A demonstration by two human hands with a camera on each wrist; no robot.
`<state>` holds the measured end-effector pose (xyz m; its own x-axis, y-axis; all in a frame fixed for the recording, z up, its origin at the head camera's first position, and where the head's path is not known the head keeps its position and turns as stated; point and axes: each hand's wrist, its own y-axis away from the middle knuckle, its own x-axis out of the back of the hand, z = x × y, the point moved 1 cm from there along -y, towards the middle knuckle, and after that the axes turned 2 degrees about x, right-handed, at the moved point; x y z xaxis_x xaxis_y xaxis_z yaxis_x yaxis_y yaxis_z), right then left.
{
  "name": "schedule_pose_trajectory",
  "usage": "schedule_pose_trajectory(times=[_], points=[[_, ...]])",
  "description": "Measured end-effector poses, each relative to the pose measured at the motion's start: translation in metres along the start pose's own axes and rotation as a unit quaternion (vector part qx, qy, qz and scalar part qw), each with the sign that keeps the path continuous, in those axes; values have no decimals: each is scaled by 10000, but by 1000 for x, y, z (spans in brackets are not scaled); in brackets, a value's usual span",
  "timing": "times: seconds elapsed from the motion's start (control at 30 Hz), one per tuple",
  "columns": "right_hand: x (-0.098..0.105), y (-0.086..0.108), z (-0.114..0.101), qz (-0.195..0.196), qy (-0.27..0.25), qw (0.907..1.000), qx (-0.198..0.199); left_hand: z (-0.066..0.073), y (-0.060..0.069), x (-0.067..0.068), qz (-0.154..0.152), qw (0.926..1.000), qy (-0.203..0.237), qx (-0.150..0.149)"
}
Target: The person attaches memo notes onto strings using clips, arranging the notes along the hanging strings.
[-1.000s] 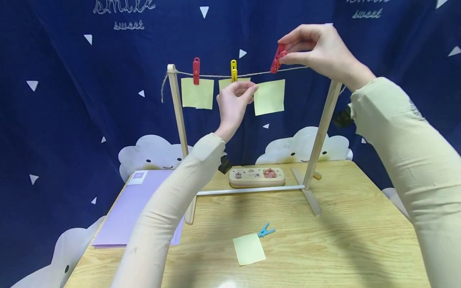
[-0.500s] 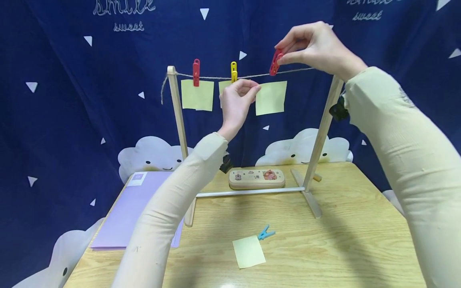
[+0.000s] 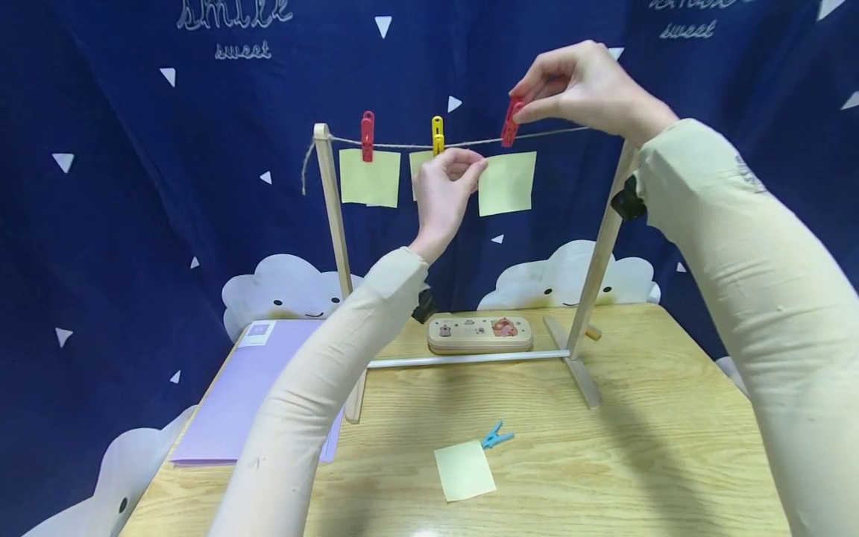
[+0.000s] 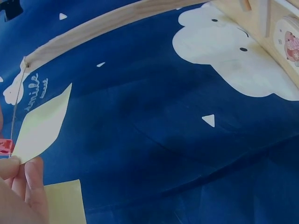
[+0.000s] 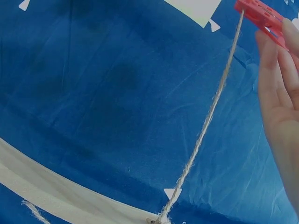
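My left hand [image 3: 446, 195] pinches the upper left corner of a pale yellow sticky note [image 3: 507, 183], which hangs just below the twine [image 3: 473, 142]. Above the note, my right hand [image 3: 582, 91] pinches a red clothespin [image 3: 511, 123] between thumb and fingers, its lower end at the twine. In the right wrist view that red clothespin [image 5: 261, 17] meets the twine [image 5: 205, 123]. A second red clothespin [image 3: 367, 136] holds another note [image 3: 370, 177] at the left. Between them a yellow clothespin [image 3: 438, 136] holds a note [image 3: 420, 165] partly hidden behind my left hand.
The twine runs between wooden posts [image 3: 597, 246] of a stand on the wooden table [image 3: 644, 447]. A pencil case [image 3: 480, 335] lies behind the stand's white bar [image 3: 470, 359]. A purple folder [image 3: 235, 395] lies left. A loose note [image 3: 464, 470] and blue clothespin [image 3: 496, 435] lie in front.
My right hand has moved slightly left and down, bringing the red clothespin lower against the twine. My left hand and its note have shifted slightly right.
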<state>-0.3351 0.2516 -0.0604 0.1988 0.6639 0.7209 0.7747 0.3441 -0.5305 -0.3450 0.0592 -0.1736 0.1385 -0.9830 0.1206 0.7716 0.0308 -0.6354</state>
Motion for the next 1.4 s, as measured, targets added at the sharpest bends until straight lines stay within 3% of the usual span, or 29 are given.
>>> schedule_pose_trajectory(times=[0.87, 1.4], points=[[-2, -4, -3, -550, 313, 9980, -12, -4, 0, 1, 201, 9997, 55, -152], [-5, -5, -4, -752, 344, 9966, -12, -3, 1, 1, 267, 9994, 193, -81]])
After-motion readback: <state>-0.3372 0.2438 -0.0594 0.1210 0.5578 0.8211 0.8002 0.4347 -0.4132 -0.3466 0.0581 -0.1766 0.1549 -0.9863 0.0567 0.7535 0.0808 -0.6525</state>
